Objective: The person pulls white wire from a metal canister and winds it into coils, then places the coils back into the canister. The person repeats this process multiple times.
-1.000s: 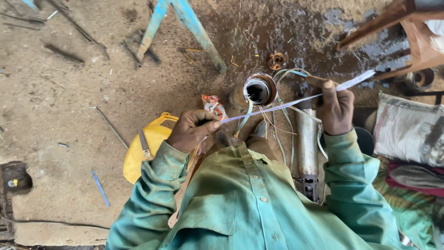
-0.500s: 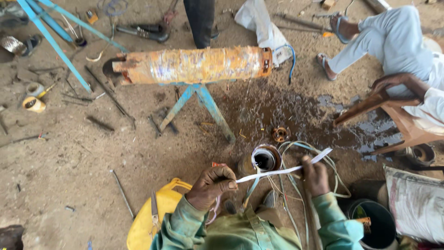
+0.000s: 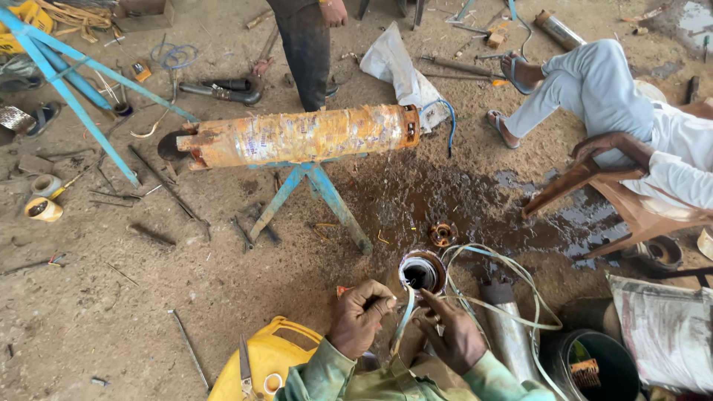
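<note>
My left hand [image 3: 361, 315] and my right hand [image 3: 454, 334] are low in the frame, close together, each pinching a thin white strip [image 3: 405, 318] that hangs slack in a loop between them. Just beyond my fingers stands an upright metal cylinder [image 3: 422, 272] with an open dark bore and white wires [image 3: 512, 289] coming out of it. My green sleeves fill the bottom edge.
A rusty orange cylinder [image 3: 301, 136] lies on a blue stand [image 3: 312, 194] over a wet patch. A yellow can [image 3: 256, 364] sits at my left. One person stands at the top, another sits on a brown chair [image 3: 631, 208] at right. Tools litter the dirt.
The view has tilted up from my lap toward the yard. The strip, stretched taut between my spread hands before, is slack now, and my right hand has come in close to the left.
</note>
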Demonstrator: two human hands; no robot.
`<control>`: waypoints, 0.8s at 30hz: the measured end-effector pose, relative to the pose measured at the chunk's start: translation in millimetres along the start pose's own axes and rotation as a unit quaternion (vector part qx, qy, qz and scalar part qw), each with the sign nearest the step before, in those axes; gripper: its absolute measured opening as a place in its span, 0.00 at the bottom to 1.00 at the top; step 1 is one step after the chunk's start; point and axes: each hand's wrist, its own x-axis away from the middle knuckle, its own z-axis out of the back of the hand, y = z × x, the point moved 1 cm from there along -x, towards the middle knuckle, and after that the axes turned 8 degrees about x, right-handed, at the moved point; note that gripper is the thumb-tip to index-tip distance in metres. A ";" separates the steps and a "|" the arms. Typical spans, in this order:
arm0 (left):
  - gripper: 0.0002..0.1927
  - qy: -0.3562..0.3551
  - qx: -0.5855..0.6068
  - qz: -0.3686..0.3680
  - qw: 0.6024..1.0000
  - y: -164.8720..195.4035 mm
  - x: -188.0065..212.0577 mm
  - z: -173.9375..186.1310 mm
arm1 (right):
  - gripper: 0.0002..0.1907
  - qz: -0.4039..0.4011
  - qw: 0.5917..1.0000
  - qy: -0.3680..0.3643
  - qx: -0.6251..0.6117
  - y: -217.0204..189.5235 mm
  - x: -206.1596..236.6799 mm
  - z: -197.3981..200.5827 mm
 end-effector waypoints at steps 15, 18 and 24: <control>0.05 -0.153 0.239 0.194 0.939 -68.6 30.0 6.0 | 0.14 0.131 0.989 -0.067 -0.024 -56.4 13.2 47.6; 0.05 -0.178 0.236 0.199 0.934 -68.7 35.2 3.1 | 0.09 0.157 0.984 -0.081 0.003 -60.2 13.3 51.4; 0.07 -0.132 -0.107 -0.036 0.985 -44.3 49.0 -5.5 | 0.07 0.132 0.982 -0.121 0.059 -64.4 11.0 50.7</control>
